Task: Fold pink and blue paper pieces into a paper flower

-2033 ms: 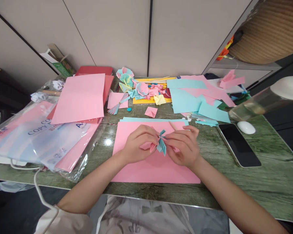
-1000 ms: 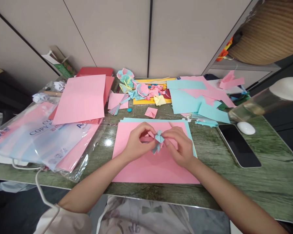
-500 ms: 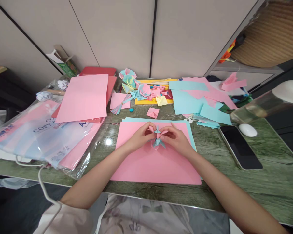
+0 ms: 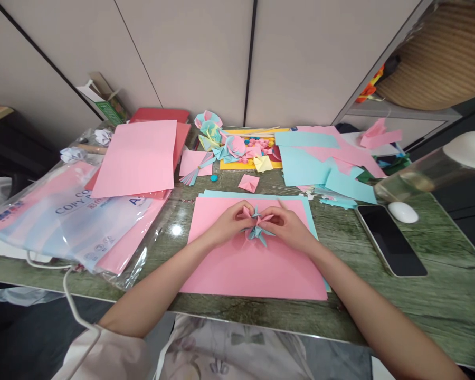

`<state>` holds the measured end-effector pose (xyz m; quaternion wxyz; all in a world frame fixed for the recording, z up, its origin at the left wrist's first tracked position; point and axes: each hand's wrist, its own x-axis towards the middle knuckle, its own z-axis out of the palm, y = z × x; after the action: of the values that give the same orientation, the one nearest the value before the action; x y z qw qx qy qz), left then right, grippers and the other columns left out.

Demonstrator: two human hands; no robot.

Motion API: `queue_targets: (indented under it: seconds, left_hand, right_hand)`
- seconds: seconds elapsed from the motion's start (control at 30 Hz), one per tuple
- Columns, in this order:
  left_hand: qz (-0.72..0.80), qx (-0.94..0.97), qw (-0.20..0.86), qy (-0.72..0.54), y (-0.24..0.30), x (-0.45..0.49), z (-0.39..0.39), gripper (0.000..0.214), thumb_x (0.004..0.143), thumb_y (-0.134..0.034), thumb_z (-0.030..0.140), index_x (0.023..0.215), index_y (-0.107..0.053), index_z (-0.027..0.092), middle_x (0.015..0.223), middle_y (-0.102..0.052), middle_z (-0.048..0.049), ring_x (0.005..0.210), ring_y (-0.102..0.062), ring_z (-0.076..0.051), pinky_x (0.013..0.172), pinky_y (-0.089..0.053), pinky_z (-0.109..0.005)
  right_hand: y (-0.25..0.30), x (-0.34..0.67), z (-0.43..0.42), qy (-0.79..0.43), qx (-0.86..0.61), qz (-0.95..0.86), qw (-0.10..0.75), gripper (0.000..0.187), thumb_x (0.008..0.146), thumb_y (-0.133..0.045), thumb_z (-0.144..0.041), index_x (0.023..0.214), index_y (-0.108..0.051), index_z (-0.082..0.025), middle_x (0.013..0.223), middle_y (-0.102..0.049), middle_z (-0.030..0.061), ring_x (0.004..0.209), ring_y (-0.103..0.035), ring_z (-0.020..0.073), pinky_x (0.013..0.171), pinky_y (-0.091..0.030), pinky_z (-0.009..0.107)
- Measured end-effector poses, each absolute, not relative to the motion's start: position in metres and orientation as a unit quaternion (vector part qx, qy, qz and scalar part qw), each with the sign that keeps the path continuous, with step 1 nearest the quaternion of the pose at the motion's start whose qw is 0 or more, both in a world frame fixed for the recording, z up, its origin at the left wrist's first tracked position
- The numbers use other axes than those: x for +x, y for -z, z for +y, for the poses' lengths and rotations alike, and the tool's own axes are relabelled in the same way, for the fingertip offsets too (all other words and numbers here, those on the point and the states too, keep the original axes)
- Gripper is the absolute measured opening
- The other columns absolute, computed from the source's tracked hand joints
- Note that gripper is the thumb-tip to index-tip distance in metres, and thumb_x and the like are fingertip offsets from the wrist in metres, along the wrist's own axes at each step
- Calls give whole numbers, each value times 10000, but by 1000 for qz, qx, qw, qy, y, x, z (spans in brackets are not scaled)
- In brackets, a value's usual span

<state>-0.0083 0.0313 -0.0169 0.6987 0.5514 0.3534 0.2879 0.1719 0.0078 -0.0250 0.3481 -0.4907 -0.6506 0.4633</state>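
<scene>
A small folded paper piece, pink and light blue with pointed flaps, is held between both hands over a large pink sheet on the green table. My left hand pinches its left side with curled fingers. My right hand pinches its right side the same way. The piece rests low, close to or touching the pink sheet.
A light blue sheet lies under the pink one. A black phone and a white oval object lie right. Finished paper flowers, a small pink folded square, loose sheets and a plastic paper pack lie behind and left.
Both hands moved farther from me and lower onto the pink sheet, turning the folded piece; its flaps now spread outward instead of hanging as a narrow fan.
</scene>
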Motion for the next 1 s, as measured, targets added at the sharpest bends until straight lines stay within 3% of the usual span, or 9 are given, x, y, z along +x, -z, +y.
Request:
queue_targets:
  seconds: [0.23,1.0]
  left_hand:
    - [350,555,707,-264,15,-8,31,192,676,-597,227,767,-438,172,647,-387,57,554,-403,-60,519,-317,-185]
    - [313,555,713,-292,6,-6,25,144,717,-559,162,785,-432,180,659,-413,60,513,-436,-57,517,-360,-200]
  right_hand:
    - [21,173,6,-510,-466,-645,327,197,724,-601,-386,812,-594,-210,807,-605,1,726,-594,156,686,-485,368]
    - [13,169,1,-495,-432,-657,369,122,750,-591,-304,794,-541,-201,804,-545,0,725,-570,130,666,-483,285]
